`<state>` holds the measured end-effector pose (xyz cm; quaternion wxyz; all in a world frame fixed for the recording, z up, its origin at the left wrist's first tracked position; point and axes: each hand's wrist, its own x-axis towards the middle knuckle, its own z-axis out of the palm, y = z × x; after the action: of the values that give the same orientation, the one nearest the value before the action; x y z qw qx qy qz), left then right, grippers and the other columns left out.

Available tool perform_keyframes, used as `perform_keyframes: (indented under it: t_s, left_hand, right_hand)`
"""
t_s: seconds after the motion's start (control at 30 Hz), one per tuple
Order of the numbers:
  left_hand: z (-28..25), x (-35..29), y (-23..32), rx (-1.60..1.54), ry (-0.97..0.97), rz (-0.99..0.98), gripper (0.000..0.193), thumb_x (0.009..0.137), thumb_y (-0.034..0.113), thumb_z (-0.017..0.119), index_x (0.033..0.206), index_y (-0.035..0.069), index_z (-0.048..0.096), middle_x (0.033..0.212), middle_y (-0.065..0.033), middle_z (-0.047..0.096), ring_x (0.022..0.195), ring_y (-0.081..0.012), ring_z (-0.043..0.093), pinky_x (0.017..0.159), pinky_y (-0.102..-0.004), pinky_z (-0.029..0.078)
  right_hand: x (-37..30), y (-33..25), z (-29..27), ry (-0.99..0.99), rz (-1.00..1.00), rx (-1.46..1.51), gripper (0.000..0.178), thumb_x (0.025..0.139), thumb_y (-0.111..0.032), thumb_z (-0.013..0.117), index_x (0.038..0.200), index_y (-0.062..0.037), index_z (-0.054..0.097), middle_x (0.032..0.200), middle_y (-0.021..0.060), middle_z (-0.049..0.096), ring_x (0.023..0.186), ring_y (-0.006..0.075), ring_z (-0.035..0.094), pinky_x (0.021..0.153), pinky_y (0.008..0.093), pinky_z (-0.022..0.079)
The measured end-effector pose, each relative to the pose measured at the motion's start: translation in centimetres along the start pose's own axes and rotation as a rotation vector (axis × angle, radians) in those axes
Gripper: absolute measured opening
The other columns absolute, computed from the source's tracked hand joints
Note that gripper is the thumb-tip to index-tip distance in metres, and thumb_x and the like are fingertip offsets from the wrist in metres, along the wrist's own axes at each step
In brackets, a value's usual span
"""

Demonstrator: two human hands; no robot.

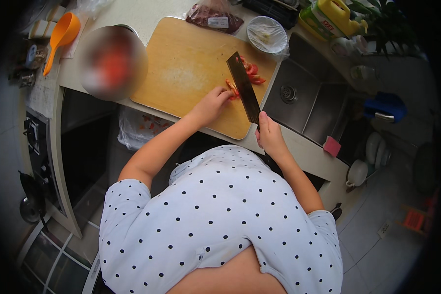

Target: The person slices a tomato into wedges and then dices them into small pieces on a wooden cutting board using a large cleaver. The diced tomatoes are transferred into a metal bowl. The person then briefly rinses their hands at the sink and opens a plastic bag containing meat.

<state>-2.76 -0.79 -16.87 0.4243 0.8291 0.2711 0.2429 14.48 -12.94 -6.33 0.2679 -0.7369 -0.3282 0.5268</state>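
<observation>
My right hand (271, 135) grips the handle of a dark, broad-bladed cleaver (243, 88), which points away from me over the right part of a wooden cutting board (181, 63). My left hand (213, 105) is closed, its fingertips on a red pepper piece (232, 87) just left of the blade. On the far right side of the blade lie more red pepper slices (254, 73). The cleaver partly covers them, and whether its edge touches the board cannot be made out.
A round container (113, 63) with red contents, blurred, stands left of the board. An orange ladle (62, 36) lies beyond it. Behind the board are bagged dark red food (214, 18) and a plastic-covered bowl (267, 35). A steel sink (306, 93) adjoins on the right; a pink sponge (331, 146) sits at its near edge.
</observation>
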Motion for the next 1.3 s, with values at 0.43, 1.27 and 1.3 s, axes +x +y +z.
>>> perform_keyframes:
  t_s: [0.43,1.27,1.3]
  left_hand:
    - [-1.5,-1.2,-0.1,0.325,0.124,0.251,0.020,0.072,0.001,0.058,0.091,0.001,0.059,0.103,-0.0138,0.058,0.101,-0.0301,0.054,0.085,-0.0387,0.045]
    - [0.5,-0.4,-1.3,0.167,0.174,0.294,0.013,0.070,-0.002,0.062,0.082,0.002,0.064,0.094,-0.0108,0.061,0.097,-0.0300,0.058,0.083,-0.0378,0.049]
    - [0.3,-0.3,-1.2,0.165,0.172,0.296,0.013,0.070,-0.002,0.062,0.082,0.002,0.063,0.094,-0.0110,0.061,0.097,-0.0302,0.058,0.082,-0.0378,0.049]
  right_hand:
    - [-1.3,0.5,1.2,-0.007,0.016,-0.070,0.048,0.099,-0.038,0.033,0.083,0.0023,0.052,0.057,0.0129,0.049,0.054,0.0223,0.049,0.054,0.0362,0.041]
    - [0.8,0.0,2.5,-0.032,-0.092,-0.292,0.039,0.098,-0.030,0.034,0.105,0.0009,0.056,0.081,0.0297,0.058,0.080,0.0462,0.056,0.068,0.0495,0.045]
    - [2.0,-0.4,3.1,-0.001,-0.168,-0.284,0.039,0.098,-0.031,0.035,0.105,0.0003,0.056,0.081,0.0292,0.058,0.080,0.0462,0.056,0.068,0.0497,0.045]
